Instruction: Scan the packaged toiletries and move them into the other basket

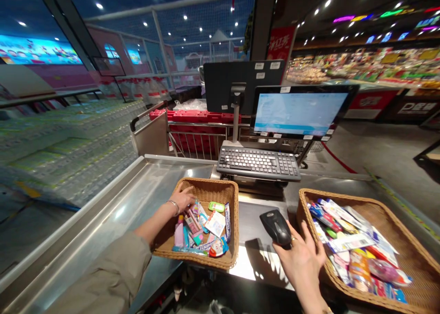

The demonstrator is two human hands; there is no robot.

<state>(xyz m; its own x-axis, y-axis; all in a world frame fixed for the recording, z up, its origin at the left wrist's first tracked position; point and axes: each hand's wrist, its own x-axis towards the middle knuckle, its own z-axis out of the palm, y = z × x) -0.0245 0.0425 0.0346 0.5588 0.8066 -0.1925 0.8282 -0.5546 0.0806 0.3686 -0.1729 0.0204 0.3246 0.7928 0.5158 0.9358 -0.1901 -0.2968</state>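
Observation:
My left hand (183,198) reaches over the left rim of a smaller wicker basket (234,213), fingers a little apart and pointing down at the goods. Its fingertips are partly lost among the packs, and I see nothing lifted in it. In this basket lie pink and blue small packs, a white square box (215,223), a green oval pack (216,206) and a round red-and-blue pack (218,247). My right hand (302,254) grips a black barcode scanner (275,227) above the counter, between the two baskets.
A larger wicker basket (412,231) on the right holds several packaged goods and an orange bottle (360,270). Behind are a keyboard (259,162), a lit monitor (299,112) and a second monitor (240,85) seen from behind. The metal counter (151,179) has a raised left edge.

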